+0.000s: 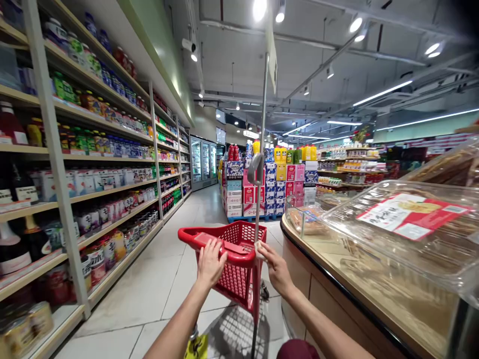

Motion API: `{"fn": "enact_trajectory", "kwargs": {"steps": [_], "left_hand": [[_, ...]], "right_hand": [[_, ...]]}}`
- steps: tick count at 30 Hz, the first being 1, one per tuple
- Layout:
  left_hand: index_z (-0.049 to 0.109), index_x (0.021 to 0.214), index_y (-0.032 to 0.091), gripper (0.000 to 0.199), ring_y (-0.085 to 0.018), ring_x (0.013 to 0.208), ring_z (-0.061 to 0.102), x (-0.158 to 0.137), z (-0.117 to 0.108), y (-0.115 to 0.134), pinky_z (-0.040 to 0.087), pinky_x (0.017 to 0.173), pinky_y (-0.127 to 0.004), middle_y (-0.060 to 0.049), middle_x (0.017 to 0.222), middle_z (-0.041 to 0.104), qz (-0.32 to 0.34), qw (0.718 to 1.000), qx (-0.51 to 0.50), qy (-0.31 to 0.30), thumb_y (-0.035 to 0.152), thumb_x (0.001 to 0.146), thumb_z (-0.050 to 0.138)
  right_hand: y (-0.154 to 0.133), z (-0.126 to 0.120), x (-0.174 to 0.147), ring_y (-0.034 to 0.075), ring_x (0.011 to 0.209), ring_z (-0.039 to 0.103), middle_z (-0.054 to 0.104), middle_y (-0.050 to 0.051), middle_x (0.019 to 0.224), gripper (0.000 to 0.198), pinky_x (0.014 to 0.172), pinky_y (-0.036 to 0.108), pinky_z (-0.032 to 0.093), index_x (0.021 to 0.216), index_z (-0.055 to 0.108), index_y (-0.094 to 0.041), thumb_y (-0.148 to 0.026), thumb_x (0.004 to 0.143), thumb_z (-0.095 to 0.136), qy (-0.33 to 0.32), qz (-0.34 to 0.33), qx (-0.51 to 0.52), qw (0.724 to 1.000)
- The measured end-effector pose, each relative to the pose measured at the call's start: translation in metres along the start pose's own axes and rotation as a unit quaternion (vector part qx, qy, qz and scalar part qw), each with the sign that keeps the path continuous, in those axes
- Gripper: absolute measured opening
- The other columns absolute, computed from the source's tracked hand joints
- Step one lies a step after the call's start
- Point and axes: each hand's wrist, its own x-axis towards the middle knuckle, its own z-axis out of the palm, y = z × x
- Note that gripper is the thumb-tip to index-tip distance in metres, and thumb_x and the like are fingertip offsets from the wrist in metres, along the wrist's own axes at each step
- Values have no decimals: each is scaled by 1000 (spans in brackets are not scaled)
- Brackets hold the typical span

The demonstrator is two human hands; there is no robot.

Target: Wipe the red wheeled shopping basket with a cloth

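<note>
A red plastic shopping cart [239, 289] stands in front of me, its mesh basket tilted back toward me. My left hand [210, 264] lies on the flat red panel of its handle [200, 239], fingers stretched over it and thumb apart. Pinched in the fingers of my right hand [276, 269] is a small white tissue [258, 248], against the right end of the handle. A thin upright metal pole [262, 119] rises at that same corner, carrying a grey bracket [255, 169] higher up. Whether the tissue touches the pole or only the cart, I cannot tell.
Tall shelves [112, 157] of bottles and packs line the left. On the right, a curved counter [299, 249] holds clear plastic boxes [407, 224]. Stacked drink cartons [258, 189] stand ahead, with glass-door fridges [204, 159] behind. A yellow item [196, 347] is low in front.
</note>
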Motion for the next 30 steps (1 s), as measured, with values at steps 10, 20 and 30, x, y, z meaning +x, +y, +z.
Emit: {"fn": "enact_trajectory", "kwargs": {"steps": [10,20,30], "left_hand": [[46,122,20,43,-21,125,35,-22,-8,30,22,104,-51,-8,133,43,125,990,2,-64,32,81,40],[47,121,15,45,-25,122,37,-42,-6,29,25,103,-47,-11,130,46,103,994,39,5,32,79,42],[51,115,16,42,-25,117,44,-40,-2,31,32,97,-45,-11,125,52,131,990,20,42,28,76,43]], "right_hand": [[-39,-19,30,16,93,59,65,3,100,41,84,28,46,87,68,-22,-5,68,36,-120,-43,-97,987],[-43,4,3,20,120,41,56,5,118,37,102,39,32,108,61,-22,-11,80,40,-16,-85,-106,991],[-42,-12,11,16,113,47,59,3,113,27,99,32,36,99,63,-23,-18,84,42,-24,-87,-111,990]]}}
